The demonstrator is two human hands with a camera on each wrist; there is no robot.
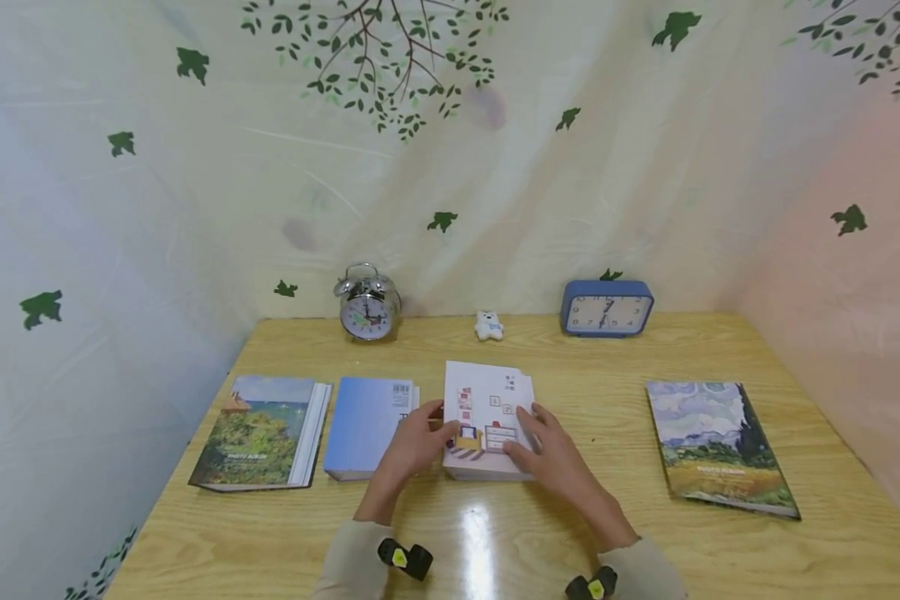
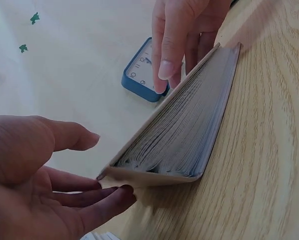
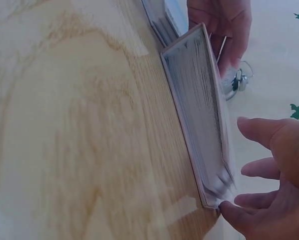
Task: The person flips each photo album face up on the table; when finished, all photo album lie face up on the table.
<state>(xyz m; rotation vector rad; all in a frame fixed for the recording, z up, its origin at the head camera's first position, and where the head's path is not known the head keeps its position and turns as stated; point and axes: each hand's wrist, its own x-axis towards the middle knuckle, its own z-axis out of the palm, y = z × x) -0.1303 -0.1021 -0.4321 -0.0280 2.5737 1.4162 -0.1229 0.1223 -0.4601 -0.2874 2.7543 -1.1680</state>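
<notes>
A thick white photo album with a drawn room on its cover lies on the wooden table between both hands. My left hand is at its left side, thumb over the cover's edge. In the left wrist view the fingertips touch the spine, while the thumb stands apart from the cover. At the opposite side my right hand has its fingers spread along the edge. From the right wrist the album's page edges show, with one fingertip at its lower corner.
Left of the white album lie a blue album and a landscape-covered photo album. Another painted photo album lies far right. Along the back stand a silver alarm clock, a small white bear figure and a blue clock.
</notes>
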